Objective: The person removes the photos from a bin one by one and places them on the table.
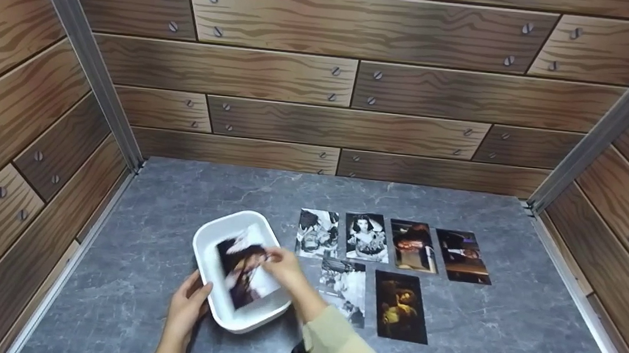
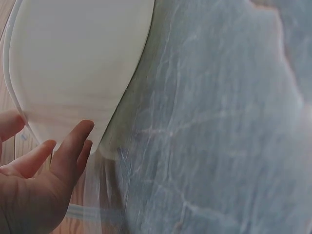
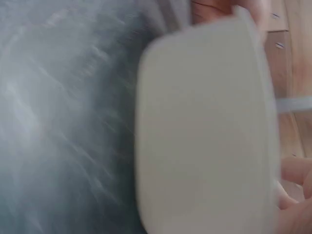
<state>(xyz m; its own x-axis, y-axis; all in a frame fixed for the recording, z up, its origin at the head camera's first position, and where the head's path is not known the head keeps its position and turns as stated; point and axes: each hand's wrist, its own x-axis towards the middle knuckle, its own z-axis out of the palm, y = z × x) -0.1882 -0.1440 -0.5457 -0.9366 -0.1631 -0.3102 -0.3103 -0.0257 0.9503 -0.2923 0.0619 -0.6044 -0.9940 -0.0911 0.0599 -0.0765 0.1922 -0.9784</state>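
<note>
A white plastic tub (image 1: 249, 324) with rounded corners is at the left front of the grey surface. My left hand (image 1: 187, 305) holds it at its left side, thumb at the rim; in the left wrist view its fingers (image 2: 73, 141) lie against the outer wall. Over the tub, my right hand (image 1: 285, 267) pinches the right edge of a dark colour photo print (image 1: 241, 283), blurred, showing a person with dark hair. Another print, mostly whitish, shows behind it inside the tub. In the right wrist view the tub wall (image 3: 204, 126) hides the print.
Right of the tub lie two rows of photo prints: black-and-white ones such as a portrait (image 1: 367, 237), and colour ones such as a dark yellow-toned print (image 1: 401, 307). The right forearm overlaps the lower row's left print (image 1: 345, 285). Wood-patterned walls (image 1: 322, 81) enclose the surface.
</note>
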